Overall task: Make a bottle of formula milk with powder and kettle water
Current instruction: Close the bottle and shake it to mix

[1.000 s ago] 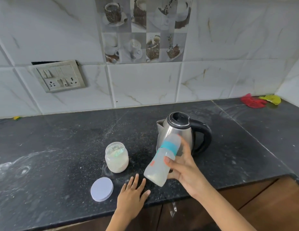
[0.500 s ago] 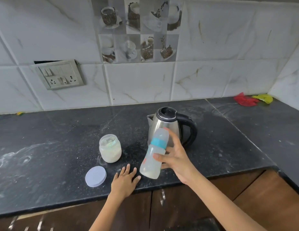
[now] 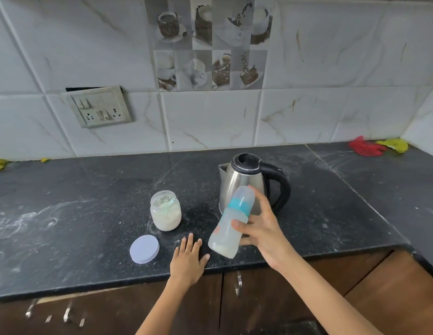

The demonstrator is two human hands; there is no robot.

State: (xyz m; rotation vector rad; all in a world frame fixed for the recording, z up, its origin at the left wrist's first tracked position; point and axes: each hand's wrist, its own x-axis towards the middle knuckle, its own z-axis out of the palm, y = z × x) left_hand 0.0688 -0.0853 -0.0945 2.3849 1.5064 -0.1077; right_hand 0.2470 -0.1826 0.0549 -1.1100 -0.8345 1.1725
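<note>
Sitting on the dark table [image 3: 65, 213], from the left: a round pale lid [image 3: 144, 249] lying flat near the front edge, and just behind it an open powder jar [image 3: 165, 210] standing upright. Resting flat beside the lid, fingers straight and spread, holding nothing: the left hand [image 3: 188, 259]. Being held off the table, tilted with its capped top leaning away to the right: the formula bottle [image 3: 232, 221], milky liquid pooling in its base, right hand [image 3: 263, 228] curling round its middle in a closed grip. Standing just behind: a steel kettle [image 3: 244, 182], lid down.
</note>
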